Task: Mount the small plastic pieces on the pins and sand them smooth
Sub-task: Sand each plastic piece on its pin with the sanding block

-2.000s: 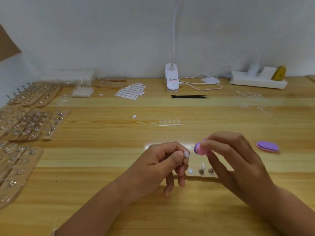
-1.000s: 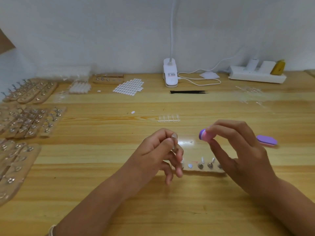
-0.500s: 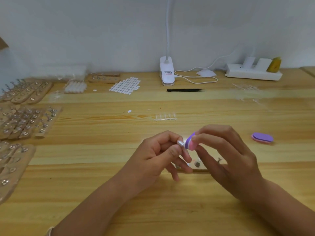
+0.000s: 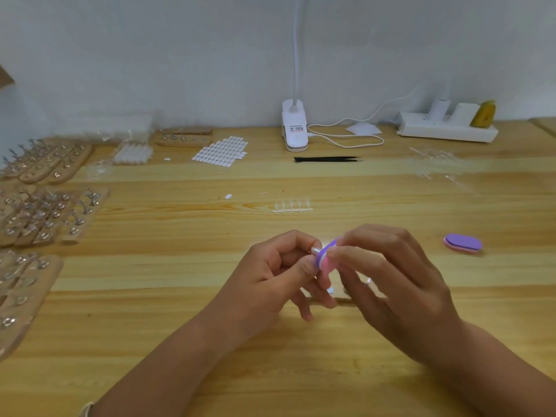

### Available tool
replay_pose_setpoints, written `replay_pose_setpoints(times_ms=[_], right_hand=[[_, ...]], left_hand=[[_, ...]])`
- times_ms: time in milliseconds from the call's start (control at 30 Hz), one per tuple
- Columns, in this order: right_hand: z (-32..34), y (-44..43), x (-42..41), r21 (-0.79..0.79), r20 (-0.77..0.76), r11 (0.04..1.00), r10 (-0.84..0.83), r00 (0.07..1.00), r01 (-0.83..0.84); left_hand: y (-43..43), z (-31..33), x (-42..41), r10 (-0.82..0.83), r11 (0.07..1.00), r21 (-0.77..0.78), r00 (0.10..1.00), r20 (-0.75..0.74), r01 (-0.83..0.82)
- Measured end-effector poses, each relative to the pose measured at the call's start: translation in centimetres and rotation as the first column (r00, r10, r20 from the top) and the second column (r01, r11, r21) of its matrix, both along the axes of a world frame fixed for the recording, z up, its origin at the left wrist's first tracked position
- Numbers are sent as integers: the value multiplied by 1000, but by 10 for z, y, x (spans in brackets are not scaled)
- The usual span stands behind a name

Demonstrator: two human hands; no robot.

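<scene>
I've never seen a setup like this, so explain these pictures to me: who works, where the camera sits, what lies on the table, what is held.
No machine here: a person works with bare hands, filmed by a camera worn on the head, looking down. The left hand pinches a small plastic piece; the right hand holds a pink and purple sanding block against it. On the wooden table lie a second sanding block, black tweezers, a clip lamp, and wooden pin boards at the left.

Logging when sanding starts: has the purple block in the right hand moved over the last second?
Yes. The purple block has moved left, away from the spare block, up to the left hand.
</scene>
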State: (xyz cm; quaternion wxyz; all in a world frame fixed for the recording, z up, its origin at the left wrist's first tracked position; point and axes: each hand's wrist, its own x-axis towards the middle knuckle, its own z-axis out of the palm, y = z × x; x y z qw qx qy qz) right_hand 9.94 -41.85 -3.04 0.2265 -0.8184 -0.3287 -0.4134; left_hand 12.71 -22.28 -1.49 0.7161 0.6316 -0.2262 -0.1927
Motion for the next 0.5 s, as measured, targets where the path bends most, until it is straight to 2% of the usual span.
replay_pose_setpoints(times_ms=[100,267,367,500], right_hand=[[4,-10,4,6,-30,998,-69,997,69],[1,1,-1,18,11,999,51,999,-51],[2,-9,4,2,-14,1000,22,1000,-22],[5,-11,2,100,-26,993,59,998,-56]], left_hand=[[1,1,1,10,1000,-1,1000,-13,-10],[-1,0,0,-13,1000,10,1000,-7,13],[0,3,-1,-54,999,2,999,-2,54],[0,5,0,-74,997,-14,997,-17,74]])
